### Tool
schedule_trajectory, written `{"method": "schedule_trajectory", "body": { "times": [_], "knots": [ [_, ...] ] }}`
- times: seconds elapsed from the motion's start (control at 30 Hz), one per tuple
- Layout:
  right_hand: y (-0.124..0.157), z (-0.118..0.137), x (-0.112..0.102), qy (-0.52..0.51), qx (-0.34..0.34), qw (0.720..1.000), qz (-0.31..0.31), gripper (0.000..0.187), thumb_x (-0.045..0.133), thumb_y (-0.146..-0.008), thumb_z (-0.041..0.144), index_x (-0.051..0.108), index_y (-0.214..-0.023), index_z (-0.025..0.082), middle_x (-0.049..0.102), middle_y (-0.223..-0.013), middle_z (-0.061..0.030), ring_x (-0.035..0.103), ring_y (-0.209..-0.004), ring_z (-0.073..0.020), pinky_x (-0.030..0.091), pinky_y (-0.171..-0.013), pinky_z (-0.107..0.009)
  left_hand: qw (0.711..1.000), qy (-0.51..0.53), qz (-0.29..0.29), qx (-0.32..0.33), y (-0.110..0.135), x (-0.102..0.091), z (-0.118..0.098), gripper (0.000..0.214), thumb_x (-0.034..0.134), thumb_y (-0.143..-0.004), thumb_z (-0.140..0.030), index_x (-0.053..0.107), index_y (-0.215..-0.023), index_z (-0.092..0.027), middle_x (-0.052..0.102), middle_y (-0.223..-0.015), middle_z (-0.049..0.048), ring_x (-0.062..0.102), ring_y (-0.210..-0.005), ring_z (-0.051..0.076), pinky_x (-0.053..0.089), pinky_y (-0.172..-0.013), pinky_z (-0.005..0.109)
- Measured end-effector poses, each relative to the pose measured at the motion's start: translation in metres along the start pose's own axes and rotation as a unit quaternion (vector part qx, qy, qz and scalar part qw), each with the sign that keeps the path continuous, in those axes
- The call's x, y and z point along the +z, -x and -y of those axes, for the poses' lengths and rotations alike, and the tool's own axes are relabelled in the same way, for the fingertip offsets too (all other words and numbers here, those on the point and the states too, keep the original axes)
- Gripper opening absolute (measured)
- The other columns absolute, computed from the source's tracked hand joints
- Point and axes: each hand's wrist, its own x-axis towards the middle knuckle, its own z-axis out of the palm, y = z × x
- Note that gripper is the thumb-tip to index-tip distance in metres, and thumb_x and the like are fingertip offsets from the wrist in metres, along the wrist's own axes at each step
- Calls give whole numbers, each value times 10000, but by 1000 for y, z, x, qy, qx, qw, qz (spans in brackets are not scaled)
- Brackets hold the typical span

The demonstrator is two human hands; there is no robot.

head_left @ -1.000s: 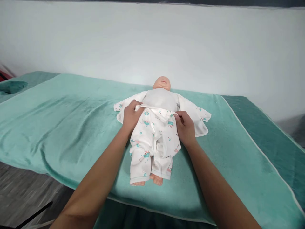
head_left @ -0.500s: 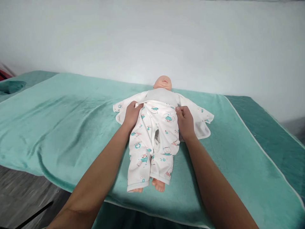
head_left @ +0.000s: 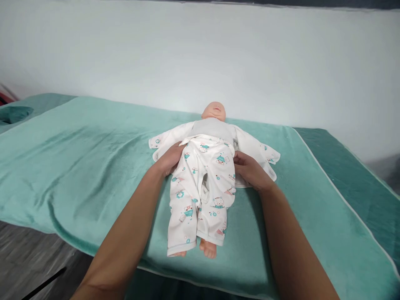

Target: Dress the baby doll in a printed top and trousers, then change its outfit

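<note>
A baby doll (head_left: 215,111) lies on its back, its head toward the wall. It wears white printed baby pants (head_left: 208,183), pulled up over its middle, with a split at the crotch. Both feet show below the cuffs. Beneath the doll is a white baby shirt (head_left: 254,146), spread with its sleeves out to both sides. My left hand (head_left: 171,158) is closed at the left edge of the waistband, fingertips tucked behind the fabric. My right hand (head_left: 252,170) grips the right side of the pants below the waist, its fingertips partly hidden there.
A light green cover (head_left: 93,166) lies over the table, with folds on the left. Darker green cloth (head_left: 353,166) shows along the right side. A pale wall (head_left: 200,54) stands right behind the doll. Grey floor (head_left: 28,250) is visible at lower left.
Both hands have shifted lower along the sides of the pants, and their fingers now reach behind the fabric. The thumbs no longer lie on top of the waistband. The view has tilted slightly up.
</note>
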Motion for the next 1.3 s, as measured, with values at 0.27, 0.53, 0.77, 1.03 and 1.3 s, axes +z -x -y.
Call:
{"method": "schedule_trajectory", "body": {
  "times": [0.27, 0.53, 0.77, 1.03, 1.3],
  "knots": [
    [-13, -12, 14, -19, 30, 992, -121, 217, 723, -713, 308, 603, -869, 215, 746, -898, -37, 662, -785, -209, 527, -663, -336, 986, 112, 69, -106, 1, 6, -1, 365, 729, -797, -382, 728, -1106, -190, 794, -1010, 92, 737, -1019, 316, 586, -958, 459],
    [-28, -21, 12, 108, 30, 980, -164, 201, 637, -695, 262, 732, -861, 199, 735, -740, -34, 612, -658, -209, 486, -596, -330, 980, 166, 54, -97, -2, 8, 4, 456, 671, -819, -420, 694, -1209, -184, 789, -1043, 90, 743, -1004, 314, 579, -986, 480],
    [-25, -22, 10, 97, 10, 978, -182, 222, 561, -734, 287, 749, -798, 187, 559, -495, 23, 452, -472, -137, 359, -459, -264, 991, 118, 37, -56, 0, 11, 4, 457, 631, -825, -547, 705, -1148, -232, 786, -1016, 57, 710, -1082, 350, 576, -986, 499],
    [-22, -14, 13, 126, -97, 965, -210, 245, 544, -805, 322, 753, -816, 194, 743, -843, -25, 638, -893, -252, 513, -785, -370, 992, 118, 30, -20, 1, 14, 3, 433, 642, -831, -523, 705, -1143, -230, 784, -1006, 49, 703, -1096, 344, 563, -1005, 506],
    [-16, 0, 21, 71, -83, 979, -173, 244, 685, -775, 411, 737, -906, 212, 759, -907, -45, 667, -932, -266, 538, -866, -423, 987, 141, 78, -17, 3, 12, 3, 540, 673, -809, -567, 680, -1223, -221, 770, -1098, 91, 696, -1123, 336, 533, -1044, 511]
  ]
}}
